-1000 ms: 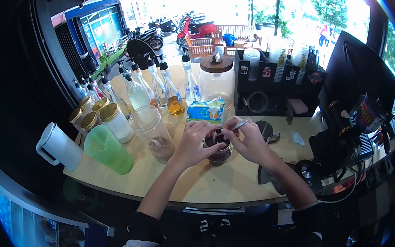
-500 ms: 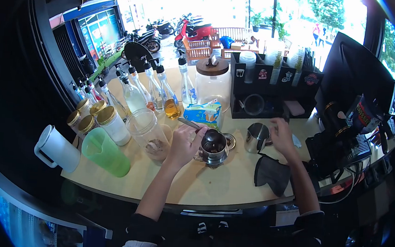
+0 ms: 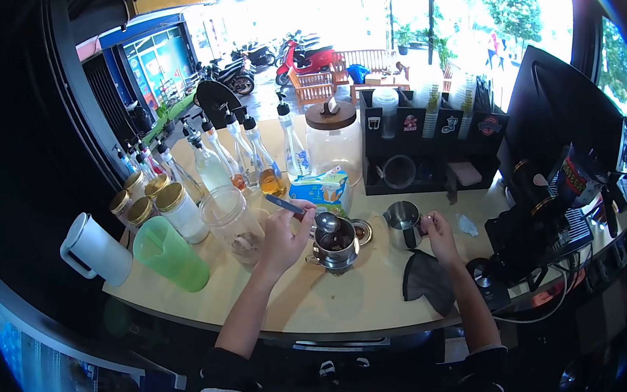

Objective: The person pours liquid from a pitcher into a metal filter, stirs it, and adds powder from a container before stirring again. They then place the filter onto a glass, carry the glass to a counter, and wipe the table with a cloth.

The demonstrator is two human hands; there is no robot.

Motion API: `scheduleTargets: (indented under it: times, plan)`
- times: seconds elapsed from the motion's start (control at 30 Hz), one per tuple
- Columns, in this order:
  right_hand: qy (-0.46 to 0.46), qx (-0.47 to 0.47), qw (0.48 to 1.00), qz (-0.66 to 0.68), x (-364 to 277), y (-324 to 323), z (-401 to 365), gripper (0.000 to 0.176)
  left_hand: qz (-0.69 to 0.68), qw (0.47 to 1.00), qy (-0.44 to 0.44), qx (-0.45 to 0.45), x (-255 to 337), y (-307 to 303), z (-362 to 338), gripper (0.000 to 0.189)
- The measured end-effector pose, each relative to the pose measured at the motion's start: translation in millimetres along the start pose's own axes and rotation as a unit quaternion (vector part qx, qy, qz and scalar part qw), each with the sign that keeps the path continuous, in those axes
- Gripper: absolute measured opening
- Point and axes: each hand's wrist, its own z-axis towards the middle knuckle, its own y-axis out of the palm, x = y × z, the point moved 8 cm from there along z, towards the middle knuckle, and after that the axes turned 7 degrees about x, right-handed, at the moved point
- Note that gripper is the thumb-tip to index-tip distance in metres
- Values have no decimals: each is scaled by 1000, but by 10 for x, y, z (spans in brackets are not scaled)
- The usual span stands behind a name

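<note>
My left hand (image 3: pixel 284 239) is closed around the handle of a metal spoon (image 3: pixel 327 222), whose round bowl hangs over the mouth of a small metal pot (image 3: pixel 335 255). Dark brown contents show inside the pot. My right hand (image 3: pixel 440 237) pinches the right side of a stainless steel jug (image 3: pixel 402 216), near its handle; the jug's mouth faces up toward me. Just behind the pot lies a small round metal lid (image 3: pixel 361 231). A dark cloth (image 3: pixel 428 281) lies below my right hand.
A clear plastic jar (image 3: pixel 225 215), green pitcher (image 3: pixel 170 253) and white jug (image 3: pixel 96 249) stand left. Pump bottles (image 3: pixel 293 143), a blue packet (image 3: pixel 320 190) and a glass jar (image 3: pixel 332 146) stand behind. A black cup organizer (image 3: pixel 433 124) and black machine (image 3: pixel 520 234) are at right.
My right hand has come down onto the jug, which has turned so that its mouth shows more. The spoon's bowl has tipped and shifted slightly over the pot in my left hand.
</note>
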Motion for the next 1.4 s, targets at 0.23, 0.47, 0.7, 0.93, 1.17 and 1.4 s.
scheduleTargets:
  times: [0.23, 0.47, 0.7, 0.93, 1.17, 1.4]
  plan:
    - [-40, -6, 999, -5, -980, 308, 48, 17, -20, 999, -25, 7, -14, -61, -26, 14]
    - [-107, -56, 992, -41, -1423, 640, 221, 19, -37, 999, -23, 21, -42, -122, -47, 14]
    - [-149, -86, 979, -106, -1812, 937, 265, 24, -40, 999, -25, 21, -50, -142, -42, 14]
    - [-154, -118, 963, -189, -1981, 1113, 272, 26, -33, 999, -7, 17, -39, -109, -30, 13]
    - [-132, -163, 962, -173, -2056, 1283, 206, 24, -39, 999, 0, 2, 24, -76, -11, 12]
    - [-149, -168, 963, -151, -2056, 1360, 206, 26, -37, 999, 8, -7, 6, -42, -20, 11]
